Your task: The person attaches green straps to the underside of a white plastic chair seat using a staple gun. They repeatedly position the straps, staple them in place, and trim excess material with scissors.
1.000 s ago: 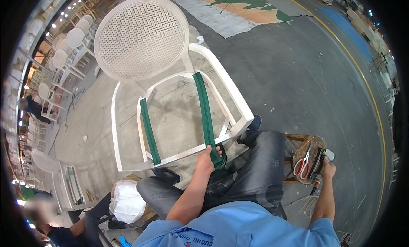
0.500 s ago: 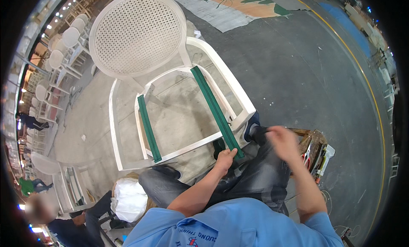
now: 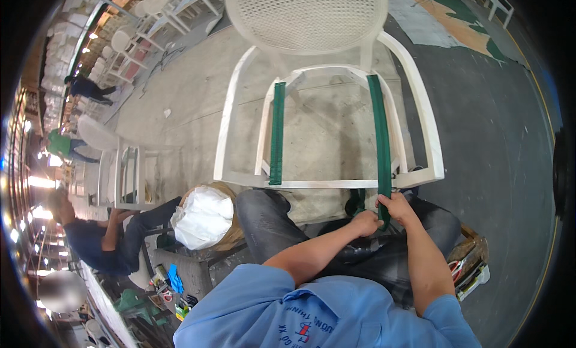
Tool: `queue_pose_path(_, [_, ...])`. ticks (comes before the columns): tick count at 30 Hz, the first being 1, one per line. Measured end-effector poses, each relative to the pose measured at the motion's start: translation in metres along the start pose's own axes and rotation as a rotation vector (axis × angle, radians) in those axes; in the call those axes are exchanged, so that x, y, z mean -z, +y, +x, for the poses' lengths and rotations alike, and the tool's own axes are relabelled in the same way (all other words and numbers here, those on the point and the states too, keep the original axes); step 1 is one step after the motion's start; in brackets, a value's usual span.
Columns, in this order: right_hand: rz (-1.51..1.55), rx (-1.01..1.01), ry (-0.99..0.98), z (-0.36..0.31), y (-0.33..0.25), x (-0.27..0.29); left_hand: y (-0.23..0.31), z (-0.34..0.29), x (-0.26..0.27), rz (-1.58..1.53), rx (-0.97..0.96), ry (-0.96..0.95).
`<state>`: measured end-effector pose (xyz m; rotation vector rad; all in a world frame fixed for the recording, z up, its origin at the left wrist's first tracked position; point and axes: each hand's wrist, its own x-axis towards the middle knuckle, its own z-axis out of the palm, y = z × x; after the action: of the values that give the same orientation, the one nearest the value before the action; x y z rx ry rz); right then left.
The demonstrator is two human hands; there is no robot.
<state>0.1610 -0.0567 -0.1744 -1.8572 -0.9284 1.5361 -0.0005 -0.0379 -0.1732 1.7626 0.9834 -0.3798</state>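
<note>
A white chair frame (image 3: pixel 330 184) with a rounded, woven-patterned back (image 3: pixel 312 18) stands in front of me, its seat an open gap. Two green webbing straps run front to back across that gap. The left strap (image 3: pixel 277 132) ends at the front rail. The right strap (image 3: pixel 379 126) passes over the rail and hangs toward my lap. My left hand (image 3: pixel 365 224) is closed on its loose lower end. Just above, my right hand (image 3: pixel 396 206) pinches the same strap close to the rail. Whether the right fingers also hold something small cannot be seen.
By my right leg stands a wooden box (image 3: pixel 474 252) with red-handled scissors (image 3: pixel 457 269) and other tools. A white bag (image 3: pixel 203 219) sits in a round container at my left. Beyond it a seated person (image 3: pixel 99 246) works at another chair (image 3: pixel 123 177). More chairs stand far left.
My right hand has come from beside the tool box onto the right strap. My left hand still grips the strap's end. The view has turned, so the chair appears further right.
</note>
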Motion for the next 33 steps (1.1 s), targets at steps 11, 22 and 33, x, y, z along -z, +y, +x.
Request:
queue_pose_path(11, [-0.706,-0.209,-0.07,0.033,0.018,0.008,0.04,0.035,0.111,0.532,-0.277,0.307])
queue_pose_path(22, [-0.901,-0.217,-0.201,0.076,0.044,-0.003,0.056,0.04,0.117,0.554,-0.163,0.138])
queue_pose_path(33, [0.326,-0.591,0.187,-0.006,0.039,0.004,0.05,0.045,0.101,0.635,-0.207,0.281])
